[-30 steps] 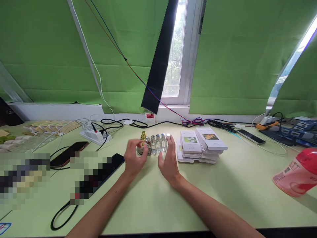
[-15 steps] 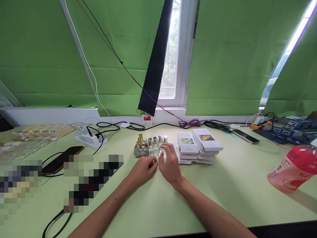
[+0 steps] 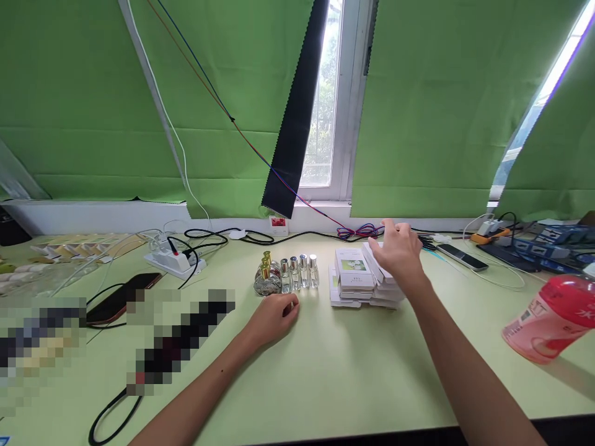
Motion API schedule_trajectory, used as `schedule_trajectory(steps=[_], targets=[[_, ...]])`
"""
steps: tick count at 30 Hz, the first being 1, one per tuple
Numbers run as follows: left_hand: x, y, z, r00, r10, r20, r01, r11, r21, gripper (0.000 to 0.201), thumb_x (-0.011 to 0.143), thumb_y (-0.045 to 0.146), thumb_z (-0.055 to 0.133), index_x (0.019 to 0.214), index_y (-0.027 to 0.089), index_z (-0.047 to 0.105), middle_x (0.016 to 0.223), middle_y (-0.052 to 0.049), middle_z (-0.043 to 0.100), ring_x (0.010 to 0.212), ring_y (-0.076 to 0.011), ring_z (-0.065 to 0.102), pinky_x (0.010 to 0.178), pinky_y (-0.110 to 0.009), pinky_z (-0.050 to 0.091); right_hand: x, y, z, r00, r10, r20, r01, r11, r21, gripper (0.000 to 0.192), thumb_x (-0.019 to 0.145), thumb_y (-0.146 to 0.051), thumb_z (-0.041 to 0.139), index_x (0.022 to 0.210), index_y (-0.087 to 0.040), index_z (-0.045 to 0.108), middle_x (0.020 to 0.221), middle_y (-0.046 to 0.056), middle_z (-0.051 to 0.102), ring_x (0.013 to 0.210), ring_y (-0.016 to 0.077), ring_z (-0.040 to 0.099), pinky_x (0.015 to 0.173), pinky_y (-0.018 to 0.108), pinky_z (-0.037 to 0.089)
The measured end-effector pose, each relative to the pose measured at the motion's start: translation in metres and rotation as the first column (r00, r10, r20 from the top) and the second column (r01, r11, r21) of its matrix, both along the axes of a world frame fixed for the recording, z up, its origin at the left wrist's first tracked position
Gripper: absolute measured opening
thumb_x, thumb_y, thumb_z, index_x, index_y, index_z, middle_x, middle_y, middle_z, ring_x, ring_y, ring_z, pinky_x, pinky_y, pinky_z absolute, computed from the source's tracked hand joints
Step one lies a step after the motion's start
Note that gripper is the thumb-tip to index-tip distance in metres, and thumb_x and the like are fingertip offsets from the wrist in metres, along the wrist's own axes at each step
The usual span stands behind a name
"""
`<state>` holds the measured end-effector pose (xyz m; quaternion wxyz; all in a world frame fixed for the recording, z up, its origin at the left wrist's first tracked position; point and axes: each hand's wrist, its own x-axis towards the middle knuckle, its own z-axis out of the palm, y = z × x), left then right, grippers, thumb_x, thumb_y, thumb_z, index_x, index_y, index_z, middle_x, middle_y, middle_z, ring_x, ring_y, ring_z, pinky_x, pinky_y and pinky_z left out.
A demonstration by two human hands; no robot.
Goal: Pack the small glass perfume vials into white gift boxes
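R hand point(image 3: 400, 253), fingers part-spread, grip unclear, is over stacked white printed card boxes point(image 3: 356, 275) on pale-green flat bench point(image 3: 344, 378); a knock could topple the uneven pile. L hand point(image 3: 275, 317), fingers loosely curled, nothing visibly held, might tip nearby small clear-glass silver-capped bottles point(image 3: 304, 273).

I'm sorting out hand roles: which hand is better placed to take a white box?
The right hand, most likely: it is over the white boxes, though contact is unclear. The left hand is farther off, in front of the glass bottles.
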<state>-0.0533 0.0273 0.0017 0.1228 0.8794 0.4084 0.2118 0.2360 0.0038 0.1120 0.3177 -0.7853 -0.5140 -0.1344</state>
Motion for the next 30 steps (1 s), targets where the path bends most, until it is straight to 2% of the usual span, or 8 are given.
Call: schedule_trajectory(steps=[4,9,15,19,23,26,28,30], targets=[[0.0,0.0,0.0,1.0,0.002,-0.011,-0.002,1.0,0.004,0.022,0.093,0.027,0.047,0.079,0.02,0.063,0.066,0.0,0.063,0.062,-0.0153,0.055,0.062,-0.026,0.036,0.016,0.0,0.006,0.995,-0.015,-0.099,-0.025,0.919,-0.392,0.059,0.09,-0.052,0.059,0.137,-0.019,0.049,0.128,0.021,0.049,0.116,0.0395,0.059,0.094,0.048,0.045],[0.0,-0.003,0.0,1.0,0.003,-0.015,-0.003,1.0,0.014,0.023,0.093,0.027,0.047,0.079,0.02,0.063,0.067,0.0,0.064,0.062,-0.015,0.055,0.062,-0.026,0.036,0.011,-0.001,-0.006,0.987,-0.007,-0.16,-0.076,0.859,-0.506,0.056,0.093,-0.048,0.056,0.14,-0.019,0.045,0.135,0.022,0.047,0.122,0.0397,0.058,0.093,0.046,0.047],[0.0,-0.004,0.001,1.0,-0.014,-0.019,0.015,0.999,0.032,0.022,0.093,0.025,0.048,0.078,0.02,0.063,0.068,0.0,0.064,0.063,-0.0149,0.055,0.061,-0.026,0.037,0.008,-0.007,-0.007,0.993,-0.003,-0.119,-0.039,0.937,-0.348,0.047,0.09,-0.037,0.056,0.132,-0.018,0.051,0.125,0.019,0.053,0.11,0.0367,0.063,0.09,0.047,0.05],[0.002,-0.005,-0.001,0.995,-0.051,0.086,0.043,0.994,0.096,0.022,0.095,0.024,0.048,0.08,0.019,0.064,0.064,0.001,0.061,0.059,-0.0127,0.053,0.059,-0.024,0.038,-0.008,-0.012,-0.008,0.984,0.146,-0.098,-0.152,0.986,-0.066,0.055,0.087,-0.036,0.06,0.137,-0.018,0.048,0.135,0.019,0.048,0.106,0.0335,0.063,0.091,0.046,0.051],[0.004,-0.008,0.001,0.944,-0.081,0.319,-0.023,0.952,0.307,0.023,0.099,0.028,0.048,0.086,0.019,0.064,0.064,0.003,0.059,0.053,-0.01,0.049,0.055,-0.023,0.038,-0.052,-0.02,-0.023,0.882,0.47,-0.039,-0.461,0.876,0.144,0.055,0.084,-0.029,0.064,0.136,-0.016,0.049,0.14,0.019,0.046,0.109,0.0307,0.062,0.097,0.044,0.052],[0.004,-0.012,0.007,0.857,-0.05,0.512,-0.224,0.86,0.458,0.022,0.098,0.026,0.051,0.08,0.019,0.061,0.064,0.004,0.058,0.051,-0.0088,0.046,0.054,-0.022,0.038,-0.091,-0.028,-0.043,0.754,0.656,-0.031,-0.647,0.75,0.136,0.054,0.085,-0.028,0.064,0.135,-0.017,0.049,0.141,0.019,0.047,0.112,0.0308,0.062,0.096,0.044,0.054],[0.004,-0.015,0.011,0.792,-0.001,0.61,-0.37,0.795,0.481,0.025,0.098,0.026,0.051,0.075,0.02,0.058,0.059,0.004,0.055,0.05,-0.0089,0.044,0.052,-0.023,0.037,-0.11,-0.033,-0.057,0.7,0.713,-0.038,-0.705,0.699,0.121,0.053,0.085,-0.027,0.065,0.135,-0.018,0.049,0.138,0.018,0.05,0.116,0.0326,0.06,0.098,0.048,0.053],[0.003,-0.018,0.014,0.766,0.052,0.64,-0.434,0.777,0.456,0.028,0.097,0.027,0.049,0.07,0.021,0.055,0.057,0.004,0.052,0.049,-0.0093,0.043,0.052,-0.023,0.037,-0.123,-0.036,-0.07,0.653,0.754,-0.072,-0.749,0.657,0.09,0.054,0.084,-0.024,0.065,0.135,-0.02,0.049,0.137,0.018,0.052,0.113,0.0319,0.061,0.095,0.049,0.055]])
